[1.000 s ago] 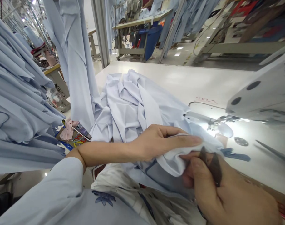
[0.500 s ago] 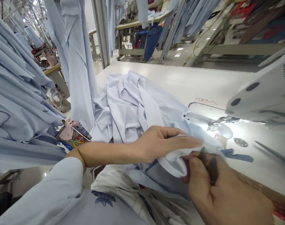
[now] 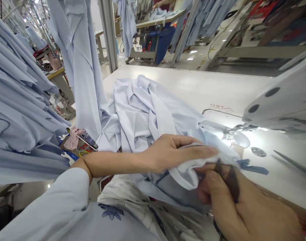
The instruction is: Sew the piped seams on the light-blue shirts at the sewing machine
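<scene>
Pale blue, smooth woven cloth (image 3: 140,113) lies heaped across the near part of the white tabletop, its front fold raised between both hands and its lower part draped toward the person's lap. Left hand (image 3: 178,152): closed on the raised fold, one digit laid straight along its upper face; this grip appears to steady the edge and present it to the other hand. Right hand (image 3: 225,204): closed, thumb bent against the fingers at the opening of the fold; blur prevents telling whether cloth is pinched between them. Dark, pointed metal snips (image 3: 232,182) are lodged in that hand, blades apart, tips directed away from the body, presumably so the tool is ready while the fingertips work the fabric. Just beyond the fold, a narrow dark blue fabric strip (image 3: 253,167) lies on the white tabletop (image 3: 218,80). Near it are a round, perforated metal disc (image 3: 258,152) and a slim, pointed grey metal tool (image 3: 291,162), both probably placed to be within reach of the right hand. At the right stands a white sewing machine (image 3: 283,97); its lamp lights the needle area, and part of the cloth extends toward it. At the far left, pale blue hanging garments (image 3: 22,100) are suspended in overlapping layers, an arrangement judged to limit creasing and keep them off the work surface.
</scene>
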The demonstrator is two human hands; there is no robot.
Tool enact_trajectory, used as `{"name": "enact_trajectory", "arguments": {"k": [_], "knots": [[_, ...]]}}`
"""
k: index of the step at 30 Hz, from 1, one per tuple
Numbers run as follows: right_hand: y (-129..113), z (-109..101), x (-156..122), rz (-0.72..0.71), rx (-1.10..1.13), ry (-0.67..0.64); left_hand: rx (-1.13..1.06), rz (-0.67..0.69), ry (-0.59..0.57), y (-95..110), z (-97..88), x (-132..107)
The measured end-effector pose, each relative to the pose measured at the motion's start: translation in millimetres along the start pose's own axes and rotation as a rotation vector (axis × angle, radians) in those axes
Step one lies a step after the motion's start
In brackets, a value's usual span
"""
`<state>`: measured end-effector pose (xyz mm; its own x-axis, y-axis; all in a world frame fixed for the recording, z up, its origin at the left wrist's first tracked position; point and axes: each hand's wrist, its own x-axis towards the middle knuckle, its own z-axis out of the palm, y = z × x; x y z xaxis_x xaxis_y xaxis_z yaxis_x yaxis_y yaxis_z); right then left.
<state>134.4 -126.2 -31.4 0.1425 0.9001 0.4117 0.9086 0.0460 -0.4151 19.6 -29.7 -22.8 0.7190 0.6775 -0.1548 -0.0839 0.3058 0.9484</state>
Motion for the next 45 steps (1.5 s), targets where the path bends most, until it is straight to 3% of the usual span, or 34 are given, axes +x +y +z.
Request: {"name": "enact_trajectory", "arguments": {"k": [4, 19, 29, 37, 41, 45], "knots": [[-1.9, -1.6, -0.7, -0.105, 0.060, 0.035, 0.037, 0.042, -0.019, 1.0, -0.4, -1.0], [-1.8, -3.1, -3.0, -0.041, 0.133, -0.022, 0.127, 0.149, -0.022, -0.1, -1.3, -1.1], [0.3, 0.2, -3.7, -0.052, 0.148, -0.013, 0.127, 0.173, -0.027, -3.4, -2.8, 0.2], [-4.5, -5.8, 2.4, -0.111, 0.135, 0.002, 0.139, 0.284, -0.018, -7.3, -2.7, 2.2], [-6.0, -6.1, 4.9, -0.133, 0.125, 0.025, 0.128, 0.270, -0.023, -5.3, -2.3, 2.0], [-6.1, -3.5, 4.8, -0.147, 0.055, 0.053, 0.121, 0.172, -0.031, -1.6, -2.8, 1.4]]}}
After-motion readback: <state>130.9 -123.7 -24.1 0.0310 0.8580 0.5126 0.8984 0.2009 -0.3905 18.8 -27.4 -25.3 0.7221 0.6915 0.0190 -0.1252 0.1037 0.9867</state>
